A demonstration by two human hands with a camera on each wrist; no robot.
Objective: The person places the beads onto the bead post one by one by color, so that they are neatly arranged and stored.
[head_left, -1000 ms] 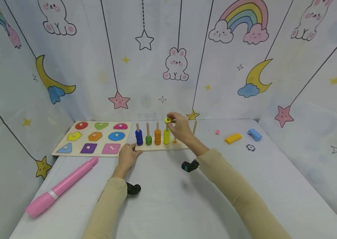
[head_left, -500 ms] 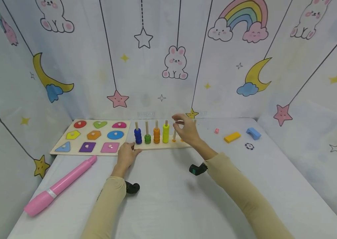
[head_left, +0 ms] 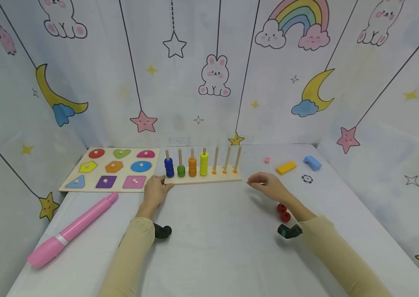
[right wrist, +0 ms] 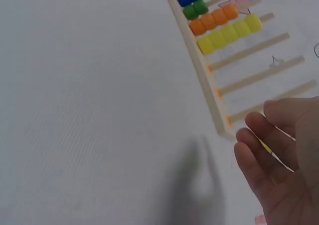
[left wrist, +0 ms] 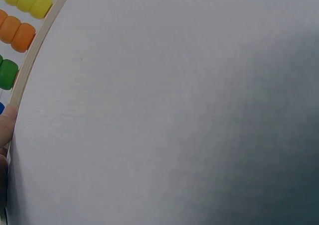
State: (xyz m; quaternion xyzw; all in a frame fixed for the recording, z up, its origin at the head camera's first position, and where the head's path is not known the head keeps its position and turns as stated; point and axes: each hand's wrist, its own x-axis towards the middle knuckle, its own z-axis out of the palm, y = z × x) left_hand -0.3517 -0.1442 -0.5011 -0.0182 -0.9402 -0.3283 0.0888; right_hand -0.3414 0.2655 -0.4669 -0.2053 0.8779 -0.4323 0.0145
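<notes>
A wooden counting peg board [head_left: 228, 176] carries blue beads [head_left: 169, 168], green beads [head_left: 181, 170], orange beads [head_left: 192, 166] and a tall stack of yellow beads [head_left: 203, 164]. Its three right-hand pegs are bare. At the board's left end my left hand [head_left: 154, 191] holds the corner, thumb [left wrist: 7, 123] along the front edge. My right hand [head_left: 267, 185] hovers over the table just right of the board, its fingers loosely bent and nothing in them. Two red beads [head_left: 285, 216] lie beside my right wrist, one partly tucked behind the other.
Left of the peg board lies a shape puzzle [head_left: 128, 168], with a pink bat-like stick [head_left: 79, 227] in front of it. To the right are a yellow block [head_left: 286, 167], a blue arched block [head_left: 312, 163], a black-and-white round chip [head_left: 307, 179] and a small pink piece [head_left: 267, 160].
My right hand has set a yellow bead onto the yellow stack, let go, and moved right and toward me, off the pegs. The red beads have come into sight. My left hand stays put.
</notes>
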